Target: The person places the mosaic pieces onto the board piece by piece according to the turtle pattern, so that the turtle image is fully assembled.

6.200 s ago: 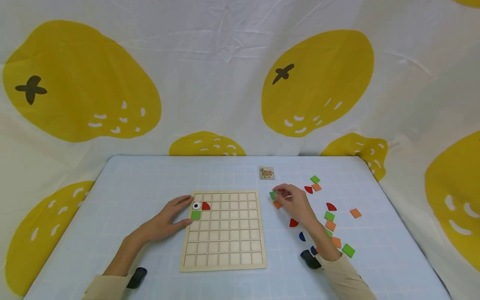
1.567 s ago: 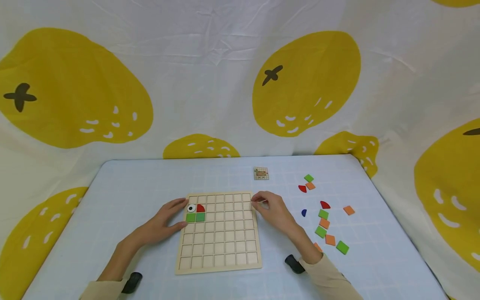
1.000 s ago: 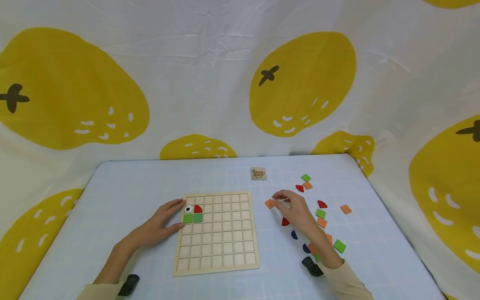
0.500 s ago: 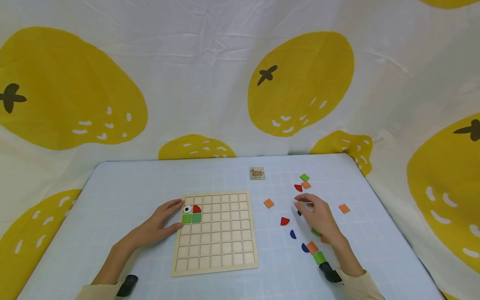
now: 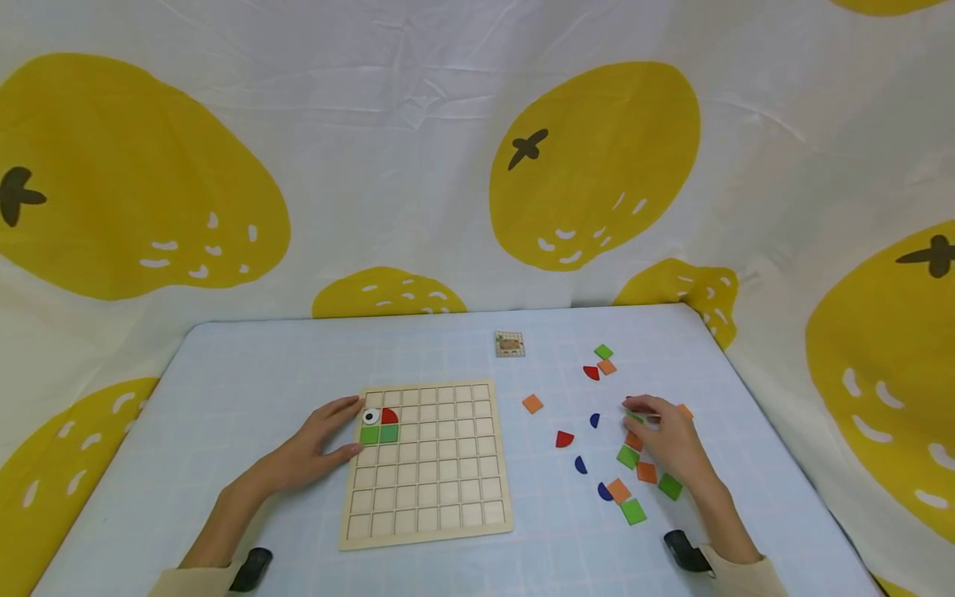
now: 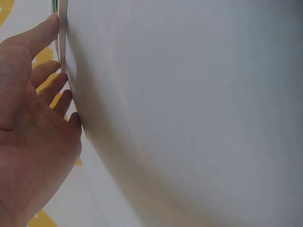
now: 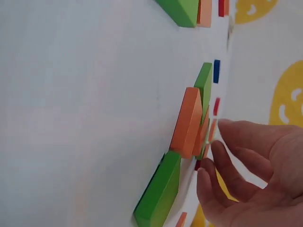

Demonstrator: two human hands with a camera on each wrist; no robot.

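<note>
A square wooden grid board (image 5: 446, 471) lies on the table. In its upper left, a white eye tile (image 5: 371, 417) sits beside a red quarter-circle (image 5: 390, 416), above a light green square (image 5: 370, 434) and a darker green square (image 5: 389, 434). My left hand (image 5: 319, 444) rests at the board's left edge, thumb and fingers spread along it. My right hand (image 5: 671, 439) hovers over loose tiles at the right, nearest a green square (image 5: 635, 418) and an orange square (image 5: 634, 440). In the right wrist view its thumb and fingers are apart, with nothing between them.
Loose pieces lie right of the board: an orange square (image 5: 533, 404), a red quarter-circle (image 5: 564, 439), a blue half-circle (image 5: 580, 465), a green square (image 5: 632, 512) and several others. A small picture card (image 5: 510, 344) lies behind the board. A patterned cloth (image 5: 418, 166) hangs beyond the table.
The darker green square, in my right hand at first, now sits on the board. My right hand has since moved from the board's right edge rightward over the loose tiles. My left hand stays put.
</note>
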